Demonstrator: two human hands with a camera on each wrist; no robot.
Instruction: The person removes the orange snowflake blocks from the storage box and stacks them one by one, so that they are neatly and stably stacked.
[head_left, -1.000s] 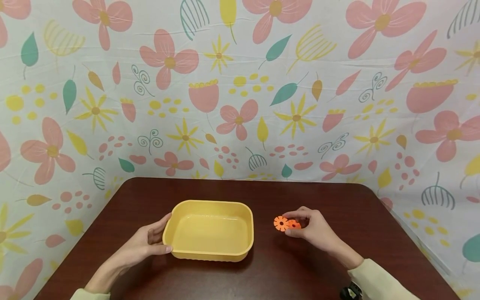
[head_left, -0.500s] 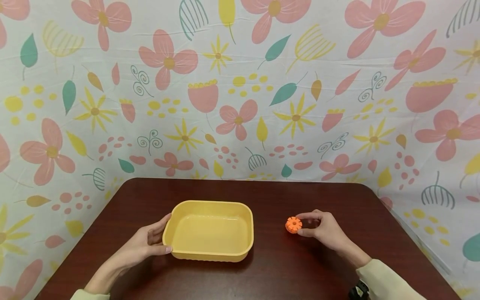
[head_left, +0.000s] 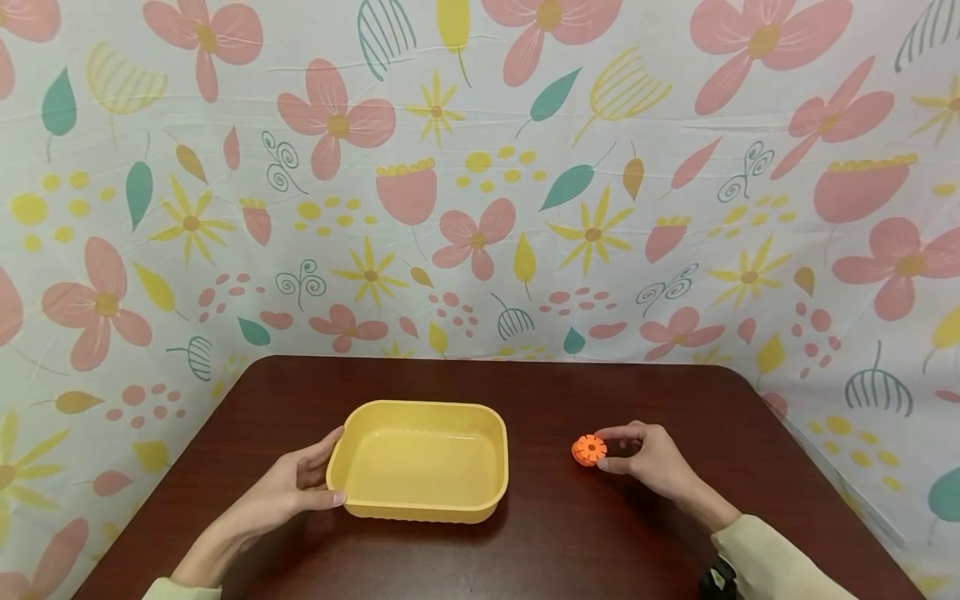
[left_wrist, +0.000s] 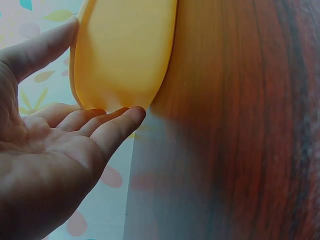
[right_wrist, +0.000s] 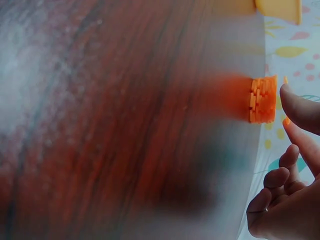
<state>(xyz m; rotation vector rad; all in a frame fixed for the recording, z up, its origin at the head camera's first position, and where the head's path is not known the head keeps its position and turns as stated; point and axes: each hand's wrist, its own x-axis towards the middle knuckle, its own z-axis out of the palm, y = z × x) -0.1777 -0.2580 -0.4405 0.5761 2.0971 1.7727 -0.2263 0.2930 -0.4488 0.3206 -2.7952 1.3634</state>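
Observation:
My left hand (head_left: pixel 281 492) rests against the left side of a yellow rectangular plastic basin (head_left: pixel 495 492). Its fairly straight fingers and thumb (left_wrist: pixel 42 52) touch the basin's wall in the left wrist view. Right of the basin, my right hand (head_left: pixel 656 462) pinches an orange notched disc (head_left: pixel 592 448) between thumb and forefinger. Just under that disc is a short stack of similar orange discs (right_wrist: pixel 262 100); the right wrist view shows a thin gap between stack and disc. The other fingers of the right hand are bent and free of the discs.
A dark brown wooden table (head_left: pixel 525 558) bears the basin and the discs. Behind and beside it hangs a white cloth (head_left: pixel 480 275) with printed flowers. The basin's bare bottom is visible. A black band sits at the right sleeve.
One second ago the right hand held a disc farther left, beside the other orange discs. It has shifted right, and the held disc now lines up over the stack. The left hand stays put.

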